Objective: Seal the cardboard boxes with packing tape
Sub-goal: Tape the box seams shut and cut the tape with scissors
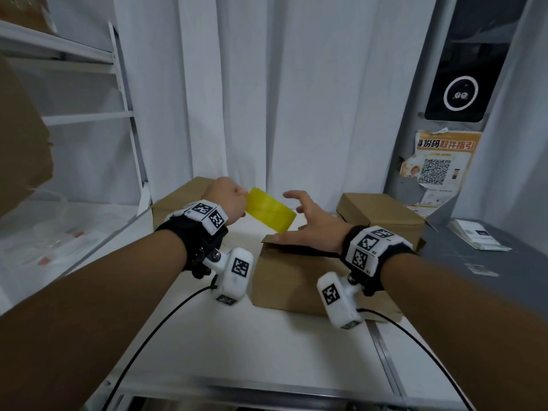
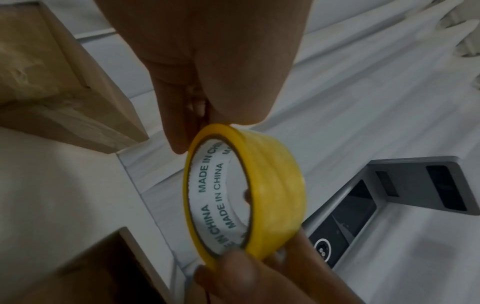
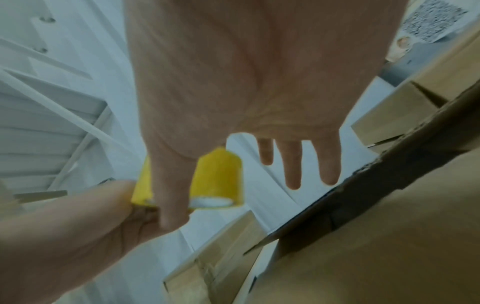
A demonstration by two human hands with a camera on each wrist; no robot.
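Left hand (image 1: 226, 193) is pinching the tape (image 1: 270, 209) — right hand (image 1: 311, 219), fingers spread and holding nothing, is hovering just beside its far end, over the box (image 1: 293, 280).

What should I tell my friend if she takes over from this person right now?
Left hand: pinches the yellow tape roll by its rim, held up above the white table.
Right hand: open, fingers spread, reaching for the roll; whether it touches it yet is unclear.
Boxes: the near box sits under the right hand, a top flap lifted; a second box is behind on the right, a third behind the left hand.
Done: roll picked up. No tape visible on the near box.
Left: pull out tape, close flaps, seal boxes.
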